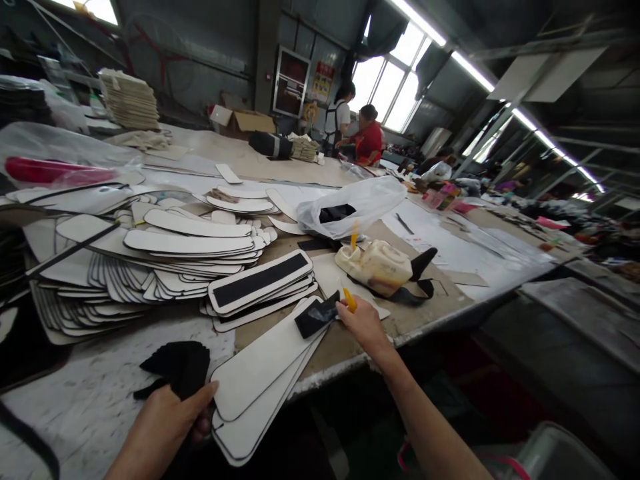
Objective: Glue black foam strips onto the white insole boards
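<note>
Left hand (163, 420) clutches black fabric pieces (176, 365) just left of the white panels (260, 373), right hand (363, 325) pinches a blurry, half-hidden yellow tool (349, 299) at their far end.

- The worktable (100, 393) is long and pale, stained near its front edge.
- Long white panels (260, 373) overhang the front edge, with black fabric pieces (177, 363) just beside them.
- Fanned stacks of white pieces (165, 260) cover the left side.
- A stained jug (377, 267) and a plastic bag (350, 207) lie mid-table.
- A cardboard box (247, 121) sits at the far end.
</note>
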{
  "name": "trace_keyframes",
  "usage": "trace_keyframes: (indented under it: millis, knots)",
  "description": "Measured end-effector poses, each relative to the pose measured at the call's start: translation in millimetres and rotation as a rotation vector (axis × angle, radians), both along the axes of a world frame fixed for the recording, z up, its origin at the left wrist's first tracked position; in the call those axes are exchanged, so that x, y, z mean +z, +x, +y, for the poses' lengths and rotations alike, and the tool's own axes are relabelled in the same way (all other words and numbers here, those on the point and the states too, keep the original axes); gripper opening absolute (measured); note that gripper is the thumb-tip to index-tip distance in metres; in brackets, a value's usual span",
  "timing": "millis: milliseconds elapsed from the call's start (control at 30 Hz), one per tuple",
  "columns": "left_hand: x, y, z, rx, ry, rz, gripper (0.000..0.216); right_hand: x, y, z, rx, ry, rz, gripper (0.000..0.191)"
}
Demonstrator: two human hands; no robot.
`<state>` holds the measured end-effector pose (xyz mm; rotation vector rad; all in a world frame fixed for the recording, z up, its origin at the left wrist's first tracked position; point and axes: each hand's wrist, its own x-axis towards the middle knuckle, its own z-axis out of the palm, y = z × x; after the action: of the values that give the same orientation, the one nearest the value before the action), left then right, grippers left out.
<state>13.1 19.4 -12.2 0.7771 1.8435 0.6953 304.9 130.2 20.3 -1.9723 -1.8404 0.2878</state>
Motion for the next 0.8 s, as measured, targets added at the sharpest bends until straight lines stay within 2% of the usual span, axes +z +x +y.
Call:
trace_keyframes:
  millis: [100, 167, 267, 333, 433, 533, 633, 700, 800]
  knots:
    - [-2.7, -1, 0, -0.006, -0.008, 0.001, 0.035, 24.4, 6, -19, -0.05, 0.147, -0.005, 0.028]
    - [-1.7, -1, 0, -0.008, -0.008, 0.013, 0.036, 48.5, 1, -39, -0.04, 0.203, 0.125, 0.032]
    - [1.6, -1, 1, 0.008, -0.016, 0.024, 0.035, 79.8, -18, -64, 0.14, 0.203, 0.394, 0.034]
    - [2.8, -1, 0, 0.02, -0.023, 0.018, 0.034, 85.0, -34, -70, 0.266, 0.239, 0.454, 0.033]
    - [4.0, -1, 0, 0.016, -0.023, 0.002, 0.034, 64.4, -57, -65, 0.445, 0.326, 0.408, 0.031]
    - [8.6, 1, 0, -0.006, -0.008, -0.013, 0.035, 29.9, -77, -61, 0.618, 0.439, 0.158, 0.03]
    - [16.1, 3, 1, -0.021, -0.004, -0.005, 0.036, 4.6, -101, -77, 0.685, 0.543, -0.081, 0.03]
    - [19.8, 3, 1, -0.041, 0.007, 0.023, 0.036, -4.9, -120, -95, 0.752, 0.614, -0.123, 0.032]
    - [21.6, 0, 1, -0.096, 0.03, 0.106, 0.035, -12.4, -148, -119, 0.79, 0.824, -0.038, 0.039]
